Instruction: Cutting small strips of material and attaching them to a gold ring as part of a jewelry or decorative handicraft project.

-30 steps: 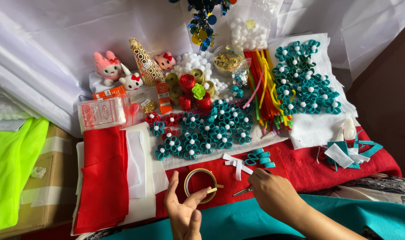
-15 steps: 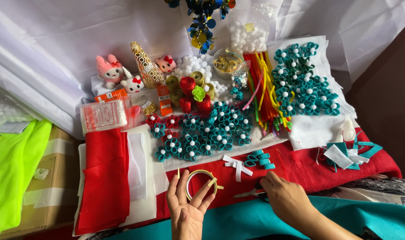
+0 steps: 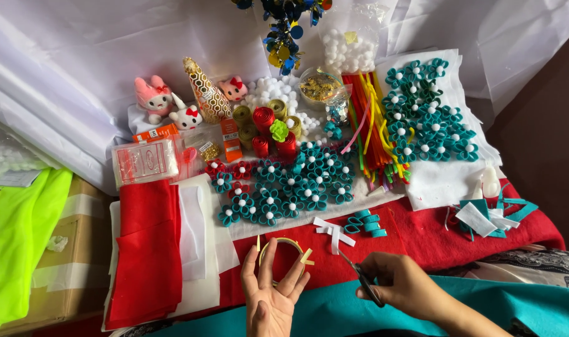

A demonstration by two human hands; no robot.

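Scissors (image 3: 361, 278) gripped in right hand (image 3: 404, 288); left hand (image 3: 273, 294) on tape roll (image 3: 284, 249).

Bright, even, diffuse lighting throughout; soft faint shadows beneath the left hand (image 3: 269, 293); focus sharp, no glare, slight wide-angle stretching at frame edges.

Teal felt flowers (image 3: 297, 184), red felt stack (image 3: 146, 249), plush toys (image 3: 152, 93), perhaps pipe cleaners (image 3: 372, 118)

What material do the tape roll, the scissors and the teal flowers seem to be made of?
Tape roll: thin glossy film on a ring, likely plastic tape; loose yellowish ends stick out.
Scissors: shiny grey blades, probably metal; dark handles, perhaps plastic.
Teal flowers: matte, soft looped strips, apparently felt, with white fluffy pompom centres.
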